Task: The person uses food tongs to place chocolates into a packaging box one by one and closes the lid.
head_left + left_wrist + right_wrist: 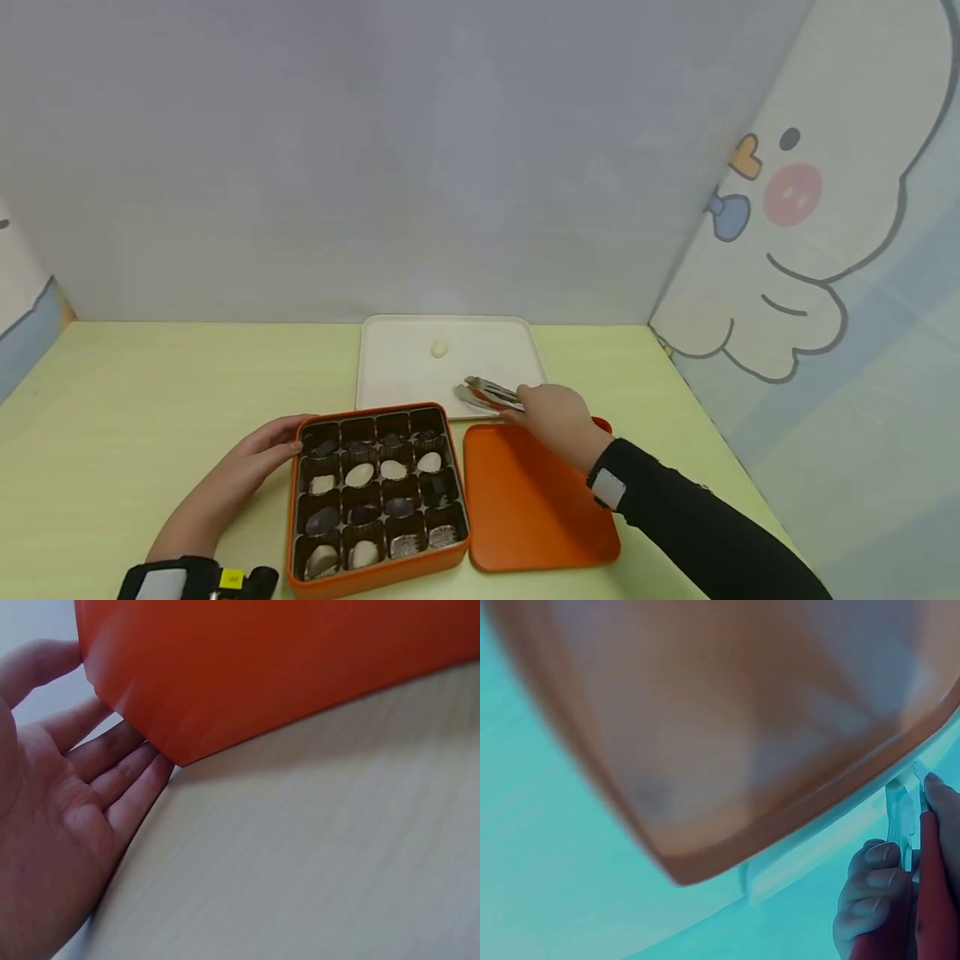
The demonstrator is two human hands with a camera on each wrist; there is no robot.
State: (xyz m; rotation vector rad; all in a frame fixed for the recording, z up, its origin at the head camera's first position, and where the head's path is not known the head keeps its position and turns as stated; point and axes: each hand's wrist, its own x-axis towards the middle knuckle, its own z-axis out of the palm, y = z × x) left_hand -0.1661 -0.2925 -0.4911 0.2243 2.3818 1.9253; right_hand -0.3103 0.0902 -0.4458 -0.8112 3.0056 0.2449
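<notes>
An orange box with a dark brown divided insert holds dark pieces and white oval pieces in its compartments. Two compartments at its front right corner show bare ribbed bottoms. My left hand rests at the box's far left corner, thumb by the rim and fingers reaching round the corner, fairly straight. In my right hand is a pair of tongs with red handles, gripped between thumb and fingers. The tong tips are over the near edge of a white tray, on which one whitish oval piece lies.
An orange lid lies flat right of the box, partly under my right forearm. The table is pale yellow-green. A plain grey wall stands behind the tray, and a cartoon-printed panel slants along the right side.
</notes>
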